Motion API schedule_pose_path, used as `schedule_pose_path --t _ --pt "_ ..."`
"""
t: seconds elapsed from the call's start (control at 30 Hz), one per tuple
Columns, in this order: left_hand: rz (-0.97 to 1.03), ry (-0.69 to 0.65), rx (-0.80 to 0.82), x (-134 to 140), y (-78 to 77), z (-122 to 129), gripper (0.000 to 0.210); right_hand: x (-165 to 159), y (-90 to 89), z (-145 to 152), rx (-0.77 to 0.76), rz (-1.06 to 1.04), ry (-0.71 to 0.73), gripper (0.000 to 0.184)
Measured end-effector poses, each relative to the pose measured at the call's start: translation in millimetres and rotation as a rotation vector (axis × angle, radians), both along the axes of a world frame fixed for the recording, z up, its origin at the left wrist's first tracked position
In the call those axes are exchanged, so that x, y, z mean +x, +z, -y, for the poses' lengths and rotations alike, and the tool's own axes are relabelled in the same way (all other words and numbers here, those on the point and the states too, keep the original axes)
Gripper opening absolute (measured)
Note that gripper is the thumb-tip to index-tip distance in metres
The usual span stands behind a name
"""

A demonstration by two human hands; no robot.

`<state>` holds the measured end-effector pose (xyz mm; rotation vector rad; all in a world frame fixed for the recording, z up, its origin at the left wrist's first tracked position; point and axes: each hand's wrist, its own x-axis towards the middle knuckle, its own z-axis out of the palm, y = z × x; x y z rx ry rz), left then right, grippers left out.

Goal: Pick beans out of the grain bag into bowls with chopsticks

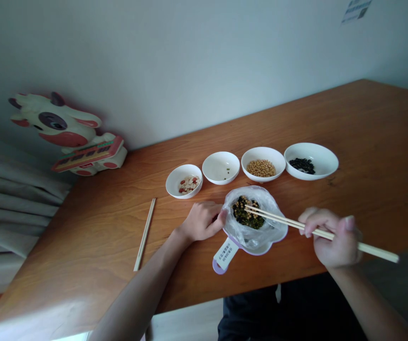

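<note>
My right hand [337, 237] grips a pair of wooden chopsticks [289, 221], their tips down among mixed beans [248, 215] in black, green and yellow. These beans lie in a clear plastic bag [271, 208] lining a lilac bowl [260, 250] with a labelled handle [225, 255]. At the bowl's left edge, my left hand [204, 220] pinches the rim and bag between thumb and fingers. Just behind stand a white bowl of yellow soybeans [260, 168], another holding a few green beans [227, 170], and one with black beans [302, 166].
A white bowl [184, 180] with pale and reddish pieces stands left of the other white bowls. Further left lies a second pair of chopsticks [144, 234]. A cow-shaped toy keyboard [72, 132] leans by the wall, beside a grey curtain [8, 208]. The wooden table's front edge is close to me.
</note>
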<state>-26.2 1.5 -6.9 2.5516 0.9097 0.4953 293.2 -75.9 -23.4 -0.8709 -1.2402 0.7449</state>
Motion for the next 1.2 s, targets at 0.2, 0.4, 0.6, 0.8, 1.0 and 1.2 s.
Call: schedule_pose_path --t 0.2,0.4,0.6,0.8,1.0,1.2 --pt "0.0 0.008 0.003 -0.1 -0.8 -0.2 0.044 8.5 -0.5 -3.4 0.17 -0.074 -0.083 0.069" --pt "-0.012 0.005 0.015 -0.1 -0.9 -0.5 0.045 25.2 -10.5 -14.8 0.289 -0.132 -0.299 0.092" --pt "-0.015 0.005 0.016 -0.3 -0.1 -0.6 0.045 32.0 -2.7 -31.2 0.298 -0.08 -0.478 0.096" --pt "-0.024 0.014 0.0 0.9 2.2 0.2 0.047 34.1 19.7 -58.6 0.475 -0.058 -0.624 0.092" --pt "-0.019 0.015 0.006 1.0 2.1 0.1 0.047 14.7 13.6 -56.5 0.191 0.013 -0.504 0.073" --pt "-0.02 0.008 0.013 0.8 1.7 0.0 0.046 15.5 8.5 -46.3 0.283 -0.091 -0.388 0.066"
